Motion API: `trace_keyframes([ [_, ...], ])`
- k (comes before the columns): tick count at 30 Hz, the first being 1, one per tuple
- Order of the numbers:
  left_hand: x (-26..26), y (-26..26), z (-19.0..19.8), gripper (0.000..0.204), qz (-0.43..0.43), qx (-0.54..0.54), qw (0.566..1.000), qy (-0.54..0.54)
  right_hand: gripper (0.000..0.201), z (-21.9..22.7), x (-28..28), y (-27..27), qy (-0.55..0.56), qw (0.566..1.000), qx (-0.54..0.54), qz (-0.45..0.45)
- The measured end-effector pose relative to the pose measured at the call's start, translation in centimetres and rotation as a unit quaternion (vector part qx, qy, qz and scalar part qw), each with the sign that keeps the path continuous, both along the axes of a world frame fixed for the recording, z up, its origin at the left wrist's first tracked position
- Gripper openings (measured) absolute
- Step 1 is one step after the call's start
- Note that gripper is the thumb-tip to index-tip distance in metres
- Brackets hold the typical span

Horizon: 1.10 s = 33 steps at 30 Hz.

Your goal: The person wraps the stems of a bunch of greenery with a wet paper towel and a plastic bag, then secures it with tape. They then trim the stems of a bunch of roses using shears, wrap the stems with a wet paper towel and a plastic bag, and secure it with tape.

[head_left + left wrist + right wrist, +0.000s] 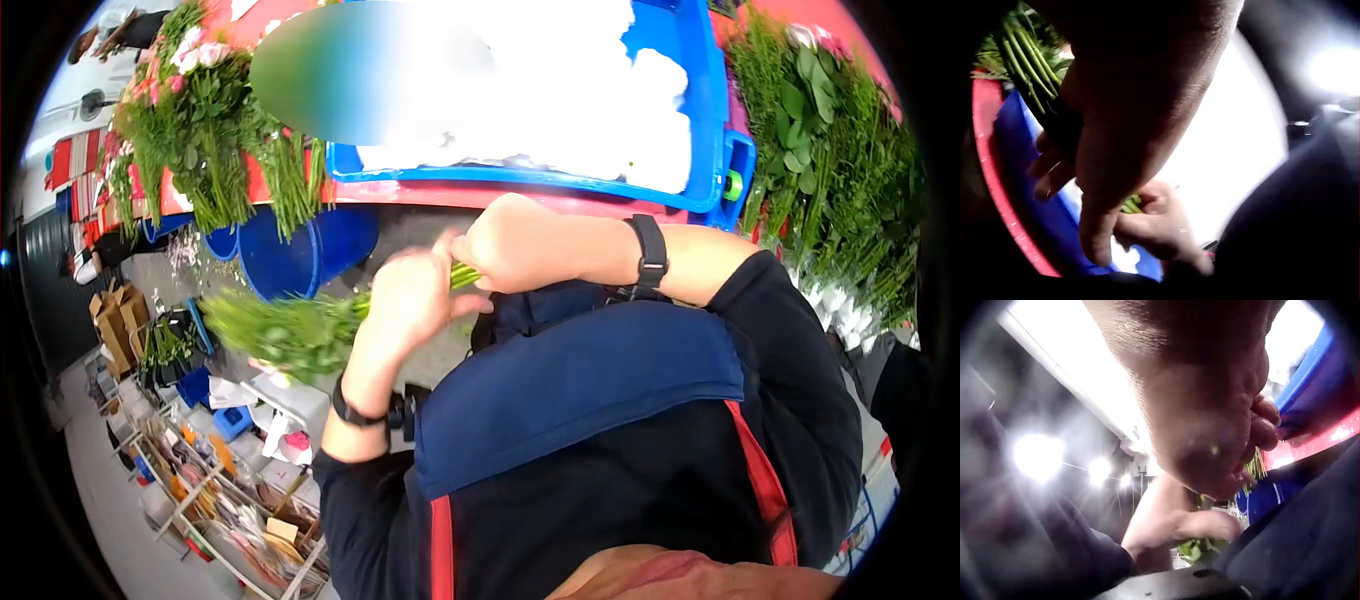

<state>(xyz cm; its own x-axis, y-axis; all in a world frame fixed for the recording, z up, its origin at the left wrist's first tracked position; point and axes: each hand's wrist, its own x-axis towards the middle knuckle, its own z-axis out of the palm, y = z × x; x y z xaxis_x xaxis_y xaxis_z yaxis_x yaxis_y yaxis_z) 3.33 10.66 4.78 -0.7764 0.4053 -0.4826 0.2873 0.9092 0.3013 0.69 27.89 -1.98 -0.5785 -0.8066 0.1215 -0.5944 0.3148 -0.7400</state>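
A bunch of green flower stems (290, 325) slants across the front of the body in the head view, its feathery leaves to the left and a few pale blooms low down. My left hand (408, 290) holds it partway along, the thumb sticking out. The right hand (510, 240) grips the bare stem ends close beside it, knuckles up. In the left wrist view, stems (1032, 59) run into the dark left hand (1116, 144), and the right hand (1160, 225) pinches the ends. Curled fingers of the right hand (1210, 425) fill the right wrist view.
Ahead, a blue tray (722, 100) with overexposed white contents stands on a red table (440, 192). Leafy flower bunches (205, 130) hang over its left edge, more greenery (820, 150) lies right. Blue buckets (285, 255) stand below; a cluttered rack (220, 500) is lower left.
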Motion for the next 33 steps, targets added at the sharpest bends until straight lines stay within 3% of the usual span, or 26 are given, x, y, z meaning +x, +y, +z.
trace_keyframes([
  [1,-0.4,-0.3,-2.5,0.046,0.05,0.066,0.988,-0.127,0.021,-0.9,0.3,0.6,-0.011,1.0,0.012,-0.004],
  [3,0.3,0.0,-5.7,0.041,0.134,0.135,0.973,-0.132,0.019,0.2,-0.3,3.3,-0.09,0.994,0.06,-0.024],
  [4,0.5,0.3,-6.5,0.04,0.179,0.168,0.96,-0.136,0.017,-0.3,-0.9,5.2,-0.099,0.994,0.01,-0.05],
  [6,-0.1,0.6,-7.7,0.039,0.246,0.174,0.945,-0.129,0.015,-4.8,-3.2,14.2,-0.011,0.957,0.221,-0.187],
  [8,-0.5,1.4,-8.6,0.038,0.274,0.197,0.925,-0.173,0.013,-5.5,-3.0,18.2,-0.03,0.912,0.375,-0.166],
  [11,-1.8,4.6,-7.1,0.036,0.287,0.219,0.898,-0.251,0.012,-8.1,-1.9,19.9,0.05,0.945,0.29,-0.146],
  [14,-2.8,6.4,-7.2,0.034,0.255,0.237,0.901,-0.258,0.011,-9.6,-2.4,20.1,0.074,0.946,0.293,-0.118],
  [17,-3.4,7.6,-7.4,0.026,0.253,0.306,0.885,-0.244,0.011,-7.9,-2.6,21.0,-0.021,0.945,0.258,-0.2],
  [18,-3.6,7.9,-7.4,0.023,0.249,0.33,0.879,-0.236,0.011,-8.1,-2.9,22.0,-0.062,0.94,0.217,-0.256],
  [20,-4.2,8.5,-7.4,0.021,0.252,0.339,0.875,-0.238,0.012,-7.8,-2.9,23.6,-0.243,0.909,-0.004,-0.34],
  [21,-4.5,8.7,-7.9,0.022,0.244,0.343,0.877,-0.232,0.011,-7.7,-2.9,24.0,-0.3,0.883,-0.008,-0.362],
  [24,-5.2,10.0,-7.4,0.021,0.252,0.376,0.864,-0.224,0.014,-4.0,-2.3,22.3,-0.459,0.735,-0.291,-0.405],
  [25,-5.4,10.5,-7.2,0.021,0.253,0.386,0.858,-0.224,0.019,-5.4,-2.4,22.5,-0.467,0.715,-0.36,-0.376],
  [28,-6.0,11.5,-7.0,0.021,0.247,0.404,0.851,-0.228,0.033,-5.2,-2.2,20.1,-0.503,0.656,-0.452,-0.335],
  [33,-6.7,11.9,-6.5,0.021,0.255,0.4,0.851,-0.226,0.033,-3.5,-2.8,17.2,-0.506,0.577,-0.514,-0.383],
])
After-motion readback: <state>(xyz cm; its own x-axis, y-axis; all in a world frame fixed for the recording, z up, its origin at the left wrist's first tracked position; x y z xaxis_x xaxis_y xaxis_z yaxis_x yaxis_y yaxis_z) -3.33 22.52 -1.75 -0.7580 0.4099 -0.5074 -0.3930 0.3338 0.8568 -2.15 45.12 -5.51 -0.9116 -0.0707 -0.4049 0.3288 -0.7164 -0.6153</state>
